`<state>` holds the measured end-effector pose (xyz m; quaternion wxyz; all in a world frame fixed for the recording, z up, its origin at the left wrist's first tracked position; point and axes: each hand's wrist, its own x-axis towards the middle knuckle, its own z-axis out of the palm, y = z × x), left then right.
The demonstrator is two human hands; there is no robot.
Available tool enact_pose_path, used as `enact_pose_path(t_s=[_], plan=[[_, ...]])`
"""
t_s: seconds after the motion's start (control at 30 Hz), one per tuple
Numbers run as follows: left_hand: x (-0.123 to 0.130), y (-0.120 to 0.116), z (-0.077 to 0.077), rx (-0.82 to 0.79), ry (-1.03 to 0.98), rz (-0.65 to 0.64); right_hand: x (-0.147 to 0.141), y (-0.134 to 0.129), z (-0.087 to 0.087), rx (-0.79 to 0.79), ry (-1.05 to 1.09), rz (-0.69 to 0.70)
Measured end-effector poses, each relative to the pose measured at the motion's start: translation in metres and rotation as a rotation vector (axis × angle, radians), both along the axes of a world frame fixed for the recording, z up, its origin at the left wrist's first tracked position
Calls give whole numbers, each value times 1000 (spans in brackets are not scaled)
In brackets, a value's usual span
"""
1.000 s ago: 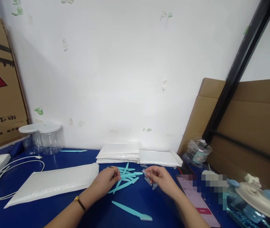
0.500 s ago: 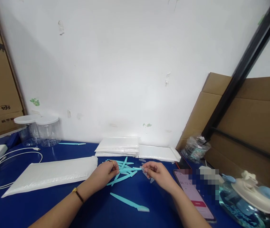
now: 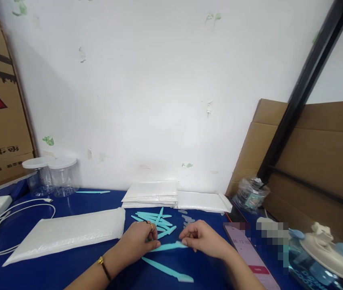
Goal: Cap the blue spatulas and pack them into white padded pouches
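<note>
A turquoise eyebrow razor (image 3: pixel 170 246) is stretched between my two hands, low over the table. My left hand (image 3: pixel 143 238), wearing a ring and a bracelet, pinches its handle end. At the blade end, my right hand (image 3: pixel 200 239) has thumb and fingers closed on the tip; whether a small cap is in those fingers is hidden. Behind my left hand lies a loose pile of turquoise eyebrow razors (image 3: pixel 159 216). Another single razor (image 3: pixel 168 270) rests nearer to me, blade end to the right. Small clear caps (image 3: pixel 187 219) lie just beyond my right hand.
White padded mailers (image 3: pixel 150 191) are stacked by the wall, and another mailer (image 3: pixel 77 231) lies at left. Lidded clear jars (image 3: pixel 64 177) and a white cable (image 3: pixel 20 205) are farther left. A phone (image 3: pixel 250 253) and a blue-and-cream jug (image 3: pixel 325 253) stand right.
Both hands have come nearer to me with the razor, away from the pile and the clear caps. The camera view has tilted slightly up.
</note>
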<state>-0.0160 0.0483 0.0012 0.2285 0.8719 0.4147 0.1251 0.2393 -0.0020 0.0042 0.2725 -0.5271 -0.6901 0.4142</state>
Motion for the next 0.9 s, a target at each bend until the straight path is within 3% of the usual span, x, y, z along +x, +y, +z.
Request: enact_pose_path(t_s=[0.17, 0.33, 0.47, 0.73, 0.9], plan=[[2, 2, 4, 138, 86, 41, 33, 0, 6, 317, -340, -148], [6, -2, 9, 186, 178, 13, 36, 3, -4, 320, -544, -40], [6, -2, 12, 226, 204, -36, 20, 4, -11, 345, -524, 3], [2, 2, 7, 232, 137, -117, 3, 2, -2, 413, -422, 106], [4, 1, 5, 227, 136, -129, -4, 4, -5, 414, -417, 130]])
